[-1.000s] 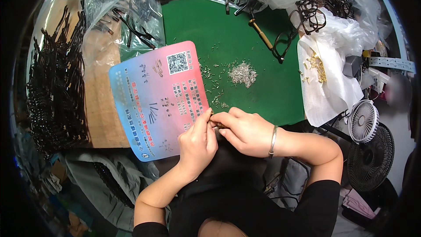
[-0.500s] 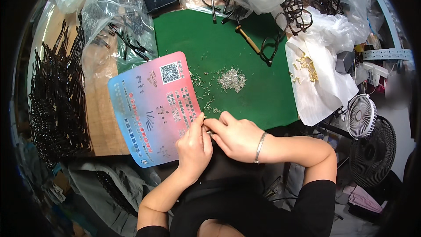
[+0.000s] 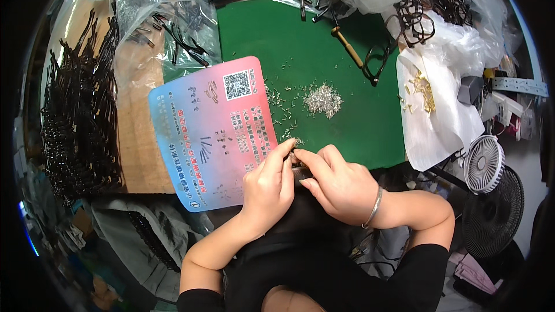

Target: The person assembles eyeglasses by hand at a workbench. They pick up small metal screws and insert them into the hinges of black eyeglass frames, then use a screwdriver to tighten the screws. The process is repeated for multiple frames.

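Observation:
Close together at the near edge of the green mat (image 3: 358, 133), my two hands meet at their fingertips. My left hand (image 3: 267, 188) is closed, its thumb and forefinger pinched at the top. My right hand (image 3: 341, 188), with a bracelet at the wrist, is closed too, its fingers touching the left. Something small and dark shows between them, mostly hidden by the fingers. Just beyond lies a heap of tiny silvery screws (image 3: 322, 100), with more scattered to its left. A pink-and-blue printed sheet (image 3: 202, 133) lies beside my left hand.
Dark eyeglass temples (image 3: 78, 121) are piled at the left. A brass-handled screwdriver (image 3: 348, 47) lies near glasses frames (image 3: 419, 26) at the far right. Small gold-coloured parts (image 3: 425, 92) rest on white wrapping. Clear plastic bags (image 3: 167, 17) line the back; a small white fan (image 3: 484, 164) stands at right.
The view has shifted slightly, so the table things sit a little further right. My hands remain together; the right one has turned, showing a dark bit between the fingers.

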Demonstrator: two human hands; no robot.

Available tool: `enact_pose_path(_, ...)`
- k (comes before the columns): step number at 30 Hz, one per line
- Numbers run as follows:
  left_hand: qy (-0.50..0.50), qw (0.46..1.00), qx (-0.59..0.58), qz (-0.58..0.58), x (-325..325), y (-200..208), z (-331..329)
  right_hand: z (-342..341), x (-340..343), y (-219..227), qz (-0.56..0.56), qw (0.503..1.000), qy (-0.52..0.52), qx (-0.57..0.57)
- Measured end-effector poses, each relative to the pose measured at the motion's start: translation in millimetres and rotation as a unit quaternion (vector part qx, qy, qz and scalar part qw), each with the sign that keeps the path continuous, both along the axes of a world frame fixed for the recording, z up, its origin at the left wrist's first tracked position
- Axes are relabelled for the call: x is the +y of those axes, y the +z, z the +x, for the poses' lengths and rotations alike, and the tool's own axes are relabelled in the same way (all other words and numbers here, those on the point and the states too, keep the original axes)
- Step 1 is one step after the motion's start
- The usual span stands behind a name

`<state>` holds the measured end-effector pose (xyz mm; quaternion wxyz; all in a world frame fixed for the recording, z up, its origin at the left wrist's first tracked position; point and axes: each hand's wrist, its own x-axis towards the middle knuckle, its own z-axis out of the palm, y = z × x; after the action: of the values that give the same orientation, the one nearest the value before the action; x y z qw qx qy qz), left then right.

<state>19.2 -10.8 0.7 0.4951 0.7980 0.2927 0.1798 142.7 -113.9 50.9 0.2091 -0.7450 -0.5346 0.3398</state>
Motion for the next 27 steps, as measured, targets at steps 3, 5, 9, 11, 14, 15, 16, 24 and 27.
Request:
enact_pose_path(3, 0.047, 0.998, -0.027, 0.037, 15, -11, -1, 5, -4, -4, 0.033, 0.999, -0.013, 0.007)
enact_pose_path(5, 0.057, 0.949, 0.019, -0.31, 31, 8, -6, 17, -14, 0, 0.029, 1.0, 0.0, -0.003)
enact_pose_path(9, -0.011, 0.847, -0.062, -0.527, 41, 7, -3, 28, -8, -35, 0.073, 0.996, -0.04, -0.04)
enact_pose_path(11, 0.005, 0.846, -0.052, -0.53, 41, 4, 1, 27, -11, -31, 0.057, 0.997, -0.041, -0.02)
enact_pose_path(14, -0.053, 0.899, 0.019, -0.435, 52, 10, 9, 35, -13, -42, 0.083, 0.996, -0.041, -0.012)
enact_pose_path(15, -0.086, 0.918, 0.051, -0.383, 60, 15, 12, 36, -12, -43, 0.095, 0.994, -0.043, -0.009)
enact_pose_path(16, -0.094, 0.956, 0.024, -0.276, 67, 24, 21, 37, -10, -40, 0.092, 0.995, -0.026, -0.008)
enact_pose_path(24, -0.191, 0.858, 0.002, 0.477, 170, -11, 190, 37, -8, -43, 0.106, 0.994, -0.023, -0.012)
enact_pose_path(27, -0.244, 0.823, 0.056, 0.509, 170, -18, 194, 39, -14, -45, 0.121, 0.992, -0.038, 0.013)
